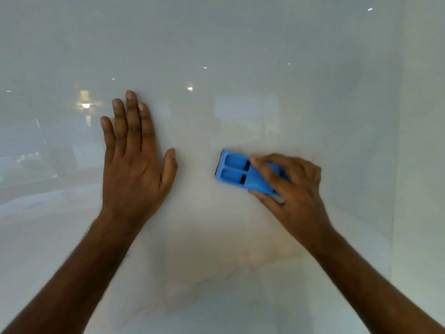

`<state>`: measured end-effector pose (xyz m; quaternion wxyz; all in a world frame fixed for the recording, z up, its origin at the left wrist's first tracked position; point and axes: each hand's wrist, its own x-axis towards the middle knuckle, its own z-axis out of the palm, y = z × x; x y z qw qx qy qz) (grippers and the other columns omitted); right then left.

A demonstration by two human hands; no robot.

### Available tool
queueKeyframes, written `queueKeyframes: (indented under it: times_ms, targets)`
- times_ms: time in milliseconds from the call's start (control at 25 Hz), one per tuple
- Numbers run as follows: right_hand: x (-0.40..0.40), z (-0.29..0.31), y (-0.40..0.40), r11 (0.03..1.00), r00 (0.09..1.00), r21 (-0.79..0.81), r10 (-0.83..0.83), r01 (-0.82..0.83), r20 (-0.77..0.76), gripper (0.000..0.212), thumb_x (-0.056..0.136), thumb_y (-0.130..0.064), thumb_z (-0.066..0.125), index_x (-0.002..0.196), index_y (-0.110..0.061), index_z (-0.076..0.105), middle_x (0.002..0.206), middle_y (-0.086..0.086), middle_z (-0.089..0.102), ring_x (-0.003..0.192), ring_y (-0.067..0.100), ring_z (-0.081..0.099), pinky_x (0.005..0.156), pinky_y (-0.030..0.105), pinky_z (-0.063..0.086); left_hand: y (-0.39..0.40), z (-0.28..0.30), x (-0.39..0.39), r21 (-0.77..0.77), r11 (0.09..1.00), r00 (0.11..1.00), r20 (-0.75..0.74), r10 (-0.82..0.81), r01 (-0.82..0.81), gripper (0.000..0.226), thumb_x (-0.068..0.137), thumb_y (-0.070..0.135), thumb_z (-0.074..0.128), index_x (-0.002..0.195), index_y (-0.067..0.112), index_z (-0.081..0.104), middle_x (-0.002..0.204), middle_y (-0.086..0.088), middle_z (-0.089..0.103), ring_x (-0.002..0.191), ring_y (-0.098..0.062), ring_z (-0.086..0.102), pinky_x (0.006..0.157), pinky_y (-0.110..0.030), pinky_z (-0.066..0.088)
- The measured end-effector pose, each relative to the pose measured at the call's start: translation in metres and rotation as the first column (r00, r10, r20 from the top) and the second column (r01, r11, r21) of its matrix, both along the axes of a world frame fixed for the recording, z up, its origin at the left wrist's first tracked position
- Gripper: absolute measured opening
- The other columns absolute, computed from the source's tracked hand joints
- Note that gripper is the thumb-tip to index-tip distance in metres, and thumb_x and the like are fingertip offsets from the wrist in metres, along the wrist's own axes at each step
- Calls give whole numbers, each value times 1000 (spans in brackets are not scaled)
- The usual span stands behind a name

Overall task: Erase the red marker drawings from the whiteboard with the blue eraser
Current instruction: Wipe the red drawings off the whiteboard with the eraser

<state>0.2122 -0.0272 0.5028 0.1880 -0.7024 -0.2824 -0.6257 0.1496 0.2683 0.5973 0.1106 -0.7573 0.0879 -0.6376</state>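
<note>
The glossy whiteboard (pixel 216 44) fills the view. My right hand (pixel 291 186) grips the blue eraser (pixel 237 172) and presses it flat against the board, right of centre. My left hand (pixel 134 160) lies flat on the board to the left, fingers spread, holding nothing. Faint pink-red smears of marker (pixel 249 260) remain on the board below the eraser, with lighter traces (pixel 307 156) just above my right hand. No sharp red lines are visible.
Ceiling lights (pixel 85 105) and a room are reflected in the shiny surface. A vertical seam or board edge (pixel 397 165) runs down the right side.
</note>
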Motion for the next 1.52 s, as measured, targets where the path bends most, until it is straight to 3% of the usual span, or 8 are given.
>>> queueKeyframes:
  times_ms: [120, 240, 400, 600, 960, 1120, 1320, 1520]
  targets:
    - [0, -43, -14, 983, 998, -180, -35, 44, 55, 54, 104, -47, 59, 154, -37, 42, 134, 1, 62, 116, 24, 55, 99, 48, 41, -9, -1, 4, 22, 1000, 1000, -9, 0, 1, 80, 112, 36, 40, 170, -9, 10, 180, -30, 4, 168, -48, 2, 138, -54, -3]
    - [8, -62, -50, 975, 996, -207, -71, 80, 51, 52, 105, -47, 57, 154, -36, 43, 133, 2, 62, 116, 23, 56, 98, 47, 40, -12, -3, 5, 34, 999, 1000, -14, 9, -9, 80, 112, 36, 40, 170, -9, 10, 180, -30, 4, 168, -48, 2, 138, -54, -3]
    - [15, -44, -86, 994, 994, -65, -94, 90, -54, 58, 100, -53, 54, 154, -41, 38, 140, -5, 52, 119, 24, 52, 100, 42, 34, -19, -4, 6, 34, 999, 1000, -12, 12, -12, 80, 112, 37, 39, 170, -9, 11, 180, -30, 5, 168, -48, 2, 138, -54, -3]
    - [11, 4, -64, 975, 989, 218, 65, -35, -132, 63, 92, -44, 70, 151, -37, 49, 138, -10, 49, 125, 13, 41, 107, 40, 29, -33, -5, 9, 17, 1000, 1000, -7, 3, -3, 81, 111, 40, 39, 171, -7, 11, 180, -28, 5, 168, -48, 2, 138, -55, -3]
    - [19, -56, -94, 988, 996, -137, -80, 76, -24, 55, 101, -49, 56, 153, -39, 41, 141, -6, 53, 120, 23, 52, 102, 43, 35, -33, -9, 11, 39, 999, 1000, -23, 13, -12, 82, 111, 39, 40, 171, -7, 10, 181, -26, 3, 169, -45, 0, 138, -56, -1]
    - [25, -34, -117, 993, 988, 102, -40, 56, -147, 62, 92, -49, 63, 151, -38, 46, 139, -5, 50, 121, 23, 49, 102, 42, 32, -36, -11, 13, 37, 999, 1000, -17, 18, -17, 81, 112, 40, 39, 172, -5, 10, 182, -24, 3, 169, -44, 0, 138, -56, -3]
    - [26, 32, -92, 956, 992, 292, 70, -36, -107, 64, 95, -42, 74, 153, -36, 47, 139, -5, 50, 125, 16, 43, 108, 38, 29, -40, -13, 14, 14, 1000, 1000, 13, 15, -15, 79, 113, 42, 34, 172, -4, 12, 182, -24, 6, 169, -46, 3, 137, -51, -8]
    - [14, -14, -70, 999, 997, 21, 35, -33, -68, 64, 94, -43, 67, 153, -40, 43, 140, -6, 52, 126, 19, 47, 106, 37, 29, -40, -13, 15, 19, 1000, 1000, 11, 16, -16, 79, 113, 43, 33, 173, -3, 10, 182, -23, 4, 169, -44, 1, 137, -48, -10]
